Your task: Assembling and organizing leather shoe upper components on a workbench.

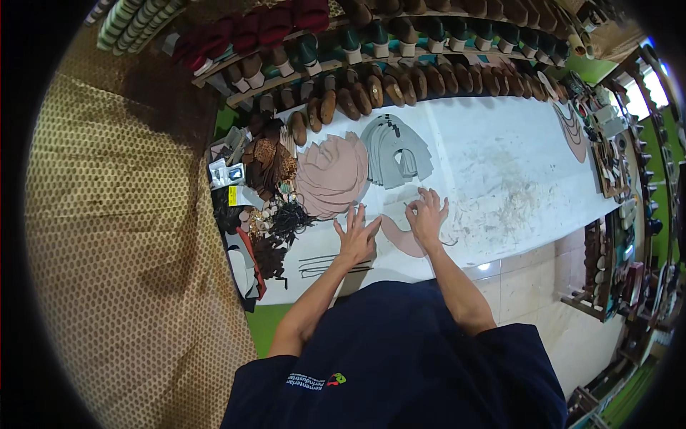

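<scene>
A curved pink leather-like piece [401,242] lies on the white-covered table in front of me, between my hands. My left hand [357,236] is at its left edge with the fingers spread, holding nothing that I can see. My right hand [427,218] is over its right side. There the thumb and a finger come together in a pinch while the other fingers stand apart; whatever they hold is too small to make out. A thin cord end [451,243] shows beside the right wrist. Several dark straps [318,266] lie left of my left forearm.
Fanned pink pieces [332,175] and grey pieces [386,146] lie beyond my hands. Dark strips and trimmings [286,222] crowd the left end. Wooden shoe lasts [393,89] line the far edge below shelved footwear [350,43]. More curved pieces [572,136] lie far right.
</scene>
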A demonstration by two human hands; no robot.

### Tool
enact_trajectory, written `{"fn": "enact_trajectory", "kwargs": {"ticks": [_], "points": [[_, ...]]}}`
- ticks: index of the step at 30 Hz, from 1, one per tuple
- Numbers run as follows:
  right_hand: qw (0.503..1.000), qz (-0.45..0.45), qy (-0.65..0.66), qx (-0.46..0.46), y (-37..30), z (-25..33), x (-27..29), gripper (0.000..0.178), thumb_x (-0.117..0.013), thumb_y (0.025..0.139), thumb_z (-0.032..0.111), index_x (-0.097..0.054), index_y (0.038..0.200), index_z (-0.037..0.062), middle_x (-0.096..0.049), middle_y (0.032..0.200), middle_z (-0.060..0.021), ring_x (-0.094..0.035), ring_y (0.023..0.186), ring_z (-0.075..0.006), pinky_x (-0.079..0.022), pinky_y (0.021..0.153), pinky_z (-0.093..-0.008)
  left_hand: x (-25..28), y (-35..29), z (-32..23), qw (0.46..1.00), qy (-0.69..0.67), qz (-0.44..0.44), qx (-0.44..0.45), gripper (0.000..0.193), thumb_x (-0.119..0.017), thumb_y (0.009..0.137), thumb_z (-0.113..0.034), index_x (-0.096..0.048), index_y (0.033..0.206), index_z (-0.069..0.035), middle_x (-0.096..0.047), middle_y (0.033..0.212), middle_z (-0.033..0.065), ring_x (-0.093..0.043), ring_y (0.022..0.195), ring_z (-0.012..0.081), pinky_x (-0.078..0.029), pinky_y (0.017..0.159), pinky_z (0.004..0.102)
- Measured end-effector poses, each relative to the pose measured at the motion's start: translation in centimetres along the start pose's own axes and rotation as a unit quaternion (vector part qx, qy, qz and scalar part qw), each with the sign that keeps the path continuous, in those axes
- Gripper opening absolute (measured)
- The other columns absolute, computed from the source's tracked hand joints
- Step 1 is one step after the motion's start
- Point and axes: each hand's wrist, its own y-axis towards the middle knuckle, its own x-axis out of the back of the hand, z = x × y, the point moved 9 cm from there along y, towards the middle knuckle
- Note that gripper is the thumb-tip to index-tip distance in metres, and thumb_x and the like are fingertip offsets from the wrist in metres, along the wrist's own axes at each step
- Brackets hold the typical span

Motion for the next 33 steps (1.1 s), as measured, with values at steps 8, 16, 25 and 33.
{"fn": "enact_trajectory", "kwargs": {"ticks": [8,16,25,33], "points": [[0.986,0.071,0.091,0.119,-1.1,4.4,-2.0,0.011,-0.077,0.087,0.020,-0.078,0.090,0.0094,-0.059,0.145,-0.0061,-0.044,0.145,-0.0321,-0.016,0.121,-0.0675,0.2,0.4,-0.2,1.000,-0.010,0.025,-0.008,0.070,-0.071,0.087,-0.020,-0.054,0.152,-0.041,-0.012,0.175,0.0185,-0.005,0.161,0.0453,-0.006,0.110,0.0872],[0.986,0.087,0.060,0.125,-1.3,4.8,-3.2,0.010,-0.076,0.088,0.020,-0.078,0.092,0.0101,-0.061,0.141,-0.0054,-0.046,0.143,-0.0298,-0.017,0.120,-0.0667,-0.3,0.6,0.0,0.999,0.010,0.044,-0.007,0.070,-0.071,0.089,-0.025,-0.052,0.154,-0.041,-0.008,0.176,0.0186,-0.003,0.161,0.0443,-0.001,0.111,0.0861],[0.986,0.097,0.059,0.119,-0.9,4.1,-3.9,0.011,-0.077,0.087,0.021,-0.079,0.089,0.0103,-0.063,0.136,-0.0030,-0.049,0.140,-0.0268,-0.018,0.119,-0.0679,-0.1,0.6,-0.1,0.999,-0.008,0.031,-0.012,0.069,-0.071,0.089,-0.023,-0.053,0.154,-0.040,-0.010,0.175,0.0192,-0.003,0.161,0.0442,0.000,0.112,0.0856],[0.987,0.102,0.055,0.115,-0.6,4.0,-4.0,0.013,-0.077,0.086,0.023,-0.079,0.088,0.0104,-0.064,0.132,-0.0018,-0.051,0.135,-0.0241,-0.017,0.119,-0.0699,1.4,0.7,-1.4,0.999,-0.011,-0.004,-0.032,0.075,-0.071,0.083,-0.016,-0.054,0.153,-0.034,-0.015,0.175,0.0172,-0.008,0.162,0.0427,-0.006,0.109,0.0882]]}}
